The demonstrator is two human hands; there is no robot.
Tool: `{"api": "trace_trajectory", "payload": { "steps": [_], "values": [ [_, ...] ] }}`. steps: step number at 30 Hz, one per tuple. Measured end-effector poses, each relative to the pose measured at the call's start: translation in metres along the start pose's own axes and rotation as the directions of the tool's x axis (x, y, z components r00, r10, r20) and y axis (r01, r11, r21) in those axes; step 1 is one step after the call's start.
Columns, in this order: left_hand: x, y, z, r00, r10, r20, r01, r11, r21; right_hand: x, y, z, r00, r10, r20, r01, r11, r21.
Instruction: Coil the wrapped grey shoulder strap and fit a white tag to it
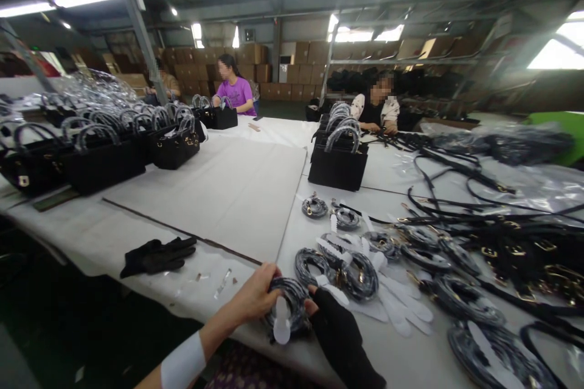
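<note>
So a coiled strap (296,292) in clear plastic is being held right at the near edge of the worktop (201,289), between both hands. Its upper left side is clamped between the thumb and fingers of the bare left hand (264,289). The right hand (328,322) is covered by a black glove with a couple of bare fingertips showing, and it's been brought up against the coil's right side; whether it's actually pinched shut there can't be told. A white tag (281,323) can be seen hanging over the front of the coil, just below the left fingertips.

Just beyond the right hand, more wrapped coils (358,276) are bunched up, and a fan of white tags (406,304) has been laid out to its right. Further right of that hand, loose black straps (433,185) and gold buckles (515,249) are piled in a proper tangle.

A spare black glove (157,256) is laid flat to the left of the left hand. Well past the hands, a row of black bags (337,164) with plastic-wrapped handles is lined up, and loads more handbags (104,158) are crowded together far left. A co-worker in a purple shirt (237,94) is seated across the way.
</note>
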State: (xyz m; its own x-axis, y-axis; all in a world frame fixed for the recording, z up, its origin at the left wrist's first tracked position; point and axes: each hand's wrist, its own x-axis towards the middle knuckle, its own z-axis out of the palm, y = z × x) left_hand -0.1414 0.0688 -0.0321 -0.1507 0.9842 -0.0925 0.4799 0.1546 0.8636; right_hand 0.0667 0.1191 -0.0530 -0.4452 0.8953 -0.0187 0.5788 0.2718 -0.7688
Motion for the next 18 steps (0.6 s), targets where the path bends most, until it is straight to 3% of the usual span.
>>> {"api": "trace_trajectory", "payload": {
  "steps": [5, 7, 10, 14, 18],
  "values": [
    [-0.01, 0.028, 0.003, 0.99, -0.026, 0.142, 0.071, 0.943, -0.325, 0.005, -0.027, -0.003, 0.98, -0.141, 0.14, 0.076, 0.918, 0.388],
    [-0.011, 0.033, 0.002, 0.964, -0.048, 0.261, 0.185, 0.828, -0.53, 0.004, -0.034, -0.006, 0.986, -0.129, 0.109, 0.067, 0.891, 0.449],
    [-0.011, 0.036, 0.002, 0.915, -0.056, 0.4, 0.35, 0.605, -0.715, 0.004, -0.037, -0.011, 0.999, -0.035, 0.036, 0.018, 0.919, 0.394],
    [-0.009, 0.041, 0.015, 0.952, -0.171, 0.255, 0.307, 0.537, -0.786, 0.003, -0.039, -0.018, 0.999, -0.027, 0.029, 0.011, 0.889, 0.459],
    [-0.007, 0.045, 0.021, 0.956, -0.191, 0.22, 0.288, 0.49, -0.823, 0.005, -0.048, -0.03, 0.985, -0.085, 0.152, -0.029, 0.783, 0.621]
  ]
}}
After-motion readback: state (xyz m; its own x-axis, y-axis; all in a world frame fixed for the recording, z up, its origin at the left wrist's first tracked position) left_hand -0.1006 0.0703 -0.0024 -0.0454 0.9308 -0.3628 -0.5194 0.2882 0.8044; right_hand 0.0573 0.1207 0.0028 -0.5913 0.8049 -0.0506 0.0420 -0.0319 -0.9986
